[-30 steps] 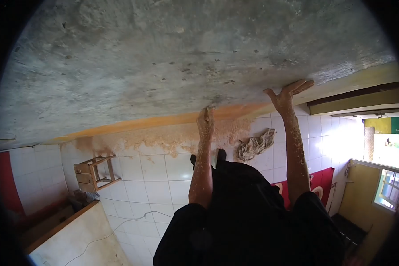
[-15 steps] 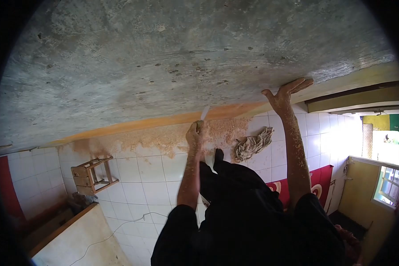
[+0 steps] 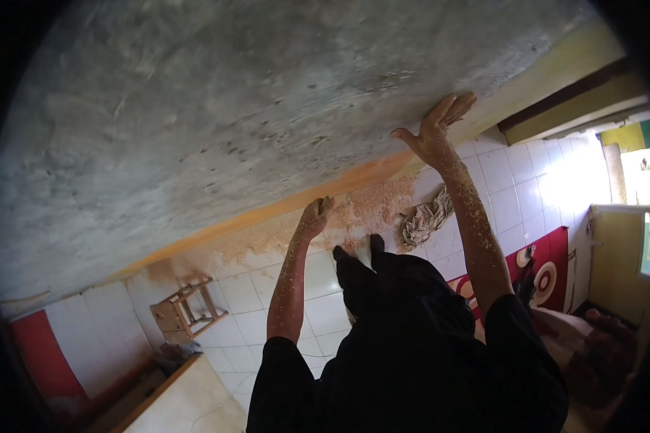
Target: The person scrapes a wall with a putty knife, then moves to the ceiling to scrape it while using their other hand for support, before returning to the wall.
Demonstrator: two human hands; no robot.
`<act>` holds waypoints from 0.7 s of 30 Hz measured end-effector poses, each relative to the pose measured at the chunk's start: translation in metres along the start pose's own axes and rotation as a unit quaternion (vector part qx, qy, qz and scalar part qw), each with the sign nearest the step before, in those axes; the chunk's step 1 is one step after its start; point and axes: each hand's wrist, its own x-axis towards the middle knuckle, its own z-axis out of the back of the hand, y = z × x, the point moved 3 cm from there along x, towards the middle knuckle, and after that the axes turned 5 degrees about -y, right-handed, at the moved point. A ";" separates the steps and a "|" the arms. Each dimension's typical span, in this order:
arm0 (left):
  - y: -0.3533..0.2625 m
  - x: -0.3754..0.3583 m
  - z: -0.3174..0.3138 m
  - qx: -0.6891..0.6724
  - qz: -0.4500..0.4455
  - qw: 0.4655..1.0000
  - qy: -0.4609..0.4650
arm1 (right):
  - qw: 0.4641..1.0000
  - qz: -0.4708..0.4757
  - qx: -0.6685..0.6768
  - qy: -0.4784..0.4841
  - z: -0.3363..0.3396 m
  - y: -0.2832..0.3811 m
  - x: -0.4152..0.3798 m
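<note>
A grey, patchy wall (image 3: 217,108) with scraped marks fills the upper view. Low against it, my left hand (image 3: 314,218) is closed in a grip on a scraper, whose pale blade showed a moment ago and is now hidden from me. Farther right, my right hand (image 3: 435,133) lies open on the wall, thumb and fingers spread. Pale flakes cling to both forearms. Below the grey surface runs an orange-yellow strip (image 3: 267,211), with peeled flakes (image 3: 372,206) heaped on the floor along it.
A crumpled cloth (image 3: 425,220) lies by the flakes on the white tiles (image 3: 325,312). A wooden stool (image 3: 184,312) lies at left. A red patterned mat (image 3: 509,270) is behind on the right. A dim, blurred part of another person (image 3: 603,350) shows at lower right.
The view has tilted and shifted. My left hand has turned, and the scraper's blade no longer shows. My right hand stays spread on the wall. The person at lower right shows more.
</note>
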 end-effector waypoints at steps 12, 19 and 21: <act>-0.051 0.015 -0.025 0.076 -0.051 0.994 -0.057 | 0.979 -0.110 0.020 -0.171 0.014 0.001 -0.003; -0.077 0.034 -0.040 0.181 0.037 0.982 -0.032 | 0.977 -0.146 0.046 -0.150 0.025 -0.009 0.008; -0.085 0.031 -0.045 0.189 0.050 0.980 -0.046 | 0.982 -0.124 0.041 -0.139 0.017 -0.018 0.001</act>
